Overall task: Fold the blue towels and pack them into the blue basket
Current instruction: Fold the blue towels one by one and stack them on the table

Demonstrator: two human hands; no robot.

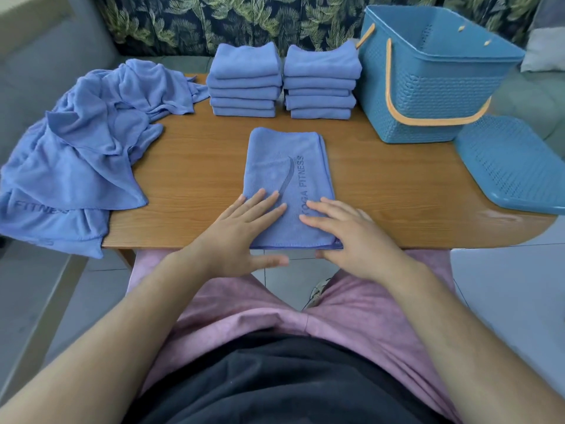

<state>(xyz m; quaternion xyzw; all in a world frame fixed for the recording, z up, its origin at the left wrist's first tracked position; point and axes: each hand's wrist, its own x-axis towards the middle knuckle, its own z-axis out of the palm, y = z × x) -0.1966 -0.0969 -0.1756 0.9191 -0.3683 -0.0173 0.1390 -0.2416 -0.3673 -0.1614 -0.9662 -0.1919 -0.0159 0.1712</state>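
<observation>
Nearest, the left hand point(241, 231) and right hand point(345, 234) press flat, fingers straight, on a folded blue towel point(287, 166) at the wooden table point(195, 166) edge. Beyond the fingertips stand two folded stacks point(244, 81). Right of those, the blue basket point(428, 78); left, unfolded towels point(79, 148).

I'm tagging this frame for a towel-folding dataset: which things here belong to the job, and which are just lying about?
Job:
half-folded towel, pressed flat by left hand and right hand
left folded stack
right folded stack
unfolded heap
blue basket

Lying about:
basket lid, beside the basket
leaf-print cloth at the back
</observation>
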